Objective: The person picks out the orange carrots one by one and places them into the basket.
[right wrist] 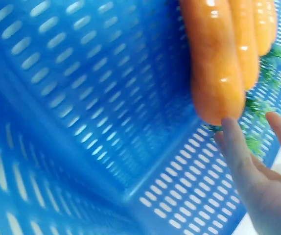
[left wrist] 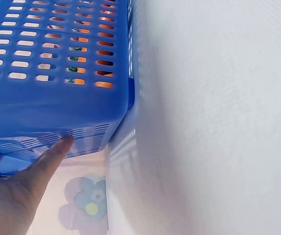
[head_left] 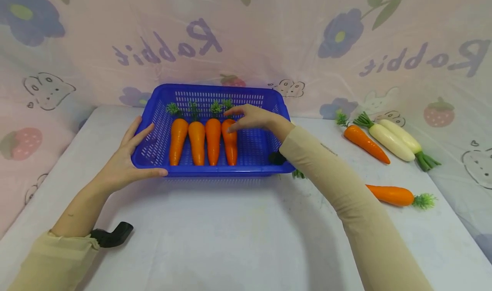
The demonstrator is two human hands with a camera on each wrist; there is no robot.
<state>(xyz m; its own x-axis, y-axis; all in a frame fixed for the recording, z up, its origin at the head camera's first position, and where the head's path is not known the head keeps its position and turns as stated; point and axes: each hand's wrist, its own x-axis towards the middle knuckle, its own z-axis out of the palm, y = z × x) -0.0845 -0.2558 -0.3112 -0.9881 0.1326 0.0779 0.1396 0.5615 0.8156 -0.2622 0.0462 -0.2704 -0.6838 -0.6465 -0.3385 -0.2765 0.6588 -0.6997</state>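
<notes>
A blue plastic basket with slotted walls stands on the white table. Inside it, several orange carrots with green leafy tops lie side by side, tops toward the back. My left hand spans the basket's front left corner, thumb straight along the front rim and fingers spread at the left side; one finger lies against the outer wall in the left wrist view. My right hand reaches over the right side, its fingers extended around the top of the rightmost carrot. A fingertip touches that carrot's thick end in the right wrist view.
To the right lie one carrot and two white radishes. Nearer, another carrot is partly hidden by my right sleeve. Green leaves show beside the basket's front right corner. A printed cloth hangs behind the table.
</notes>
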